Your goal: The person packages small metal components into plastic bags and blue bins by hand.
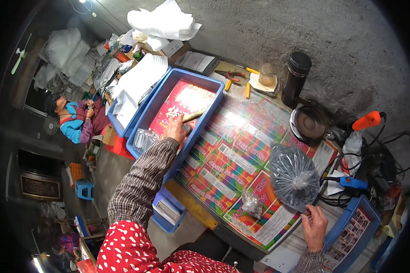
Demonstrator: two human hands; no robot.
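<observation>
My left hand (176, 128) reaches into a blue plastic tray (204, 82) lined with a red printed sheet and is closed on a pale stick-like handle (194, 114) lying in it. A small pile of clear plastic bags (145, 138) sits in the tray's near corner. My right hand (315, 226) pinches the lower corner of a clear plastic bag (293, 175) full of small items, which stands on the table with a colourful printed cover (234, 157). A small crumpled clear packet (252, 203) lies on the table between my arms.
A second blue tray (119, 125) holds white papers. At the far edge stand a black flask (296, 77), a jar (266, 74), pliers (233, 76) and a black round lid (310, 122). Cables and an orange-handled tool (367, 120) lie right. Another person (75, 120) sits at left.
</observation>
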